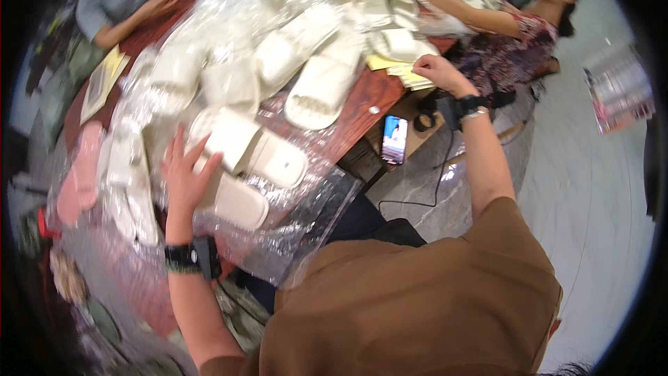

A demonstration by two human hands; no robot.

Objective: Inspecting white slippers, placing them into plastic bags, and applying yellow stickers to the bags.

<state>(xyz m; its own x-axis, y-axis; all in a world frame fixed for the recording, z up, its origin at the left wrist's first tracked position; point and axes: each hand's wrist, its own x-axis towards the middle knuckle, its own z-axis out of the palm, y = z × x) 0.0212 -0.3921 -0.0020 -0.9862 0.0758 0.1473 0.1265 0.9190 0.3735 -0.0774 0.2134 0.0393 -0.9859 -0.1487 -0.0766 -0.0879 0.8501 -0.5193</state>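
Two pairs' worth of cream slide sandals lie in a loose heap by my left hand (186, 174). Its fingers are spread over the edge of one cream slide (226, 141), touching it. A paler sole (240, 202) sticks out just below. Under them a clear plastic bag (306, 219) hangs over the table's near edge. My right hand (443, 74) is closed in a pinch above some yellow cards (412, 75); whatever is between the fingertips is too small to tell. Another slide (323, 90) lies between my hands.
More plastic-wrapped slides (177, 73) cover the reddish table (365, 101). Pink slides (82, 174) lie at the left. A lit phone (394, 139) stands near a dark ring (423, 122) below the edge. One co-worker's arm (445, 3) reaches in; another person (125, 0) sits far left.
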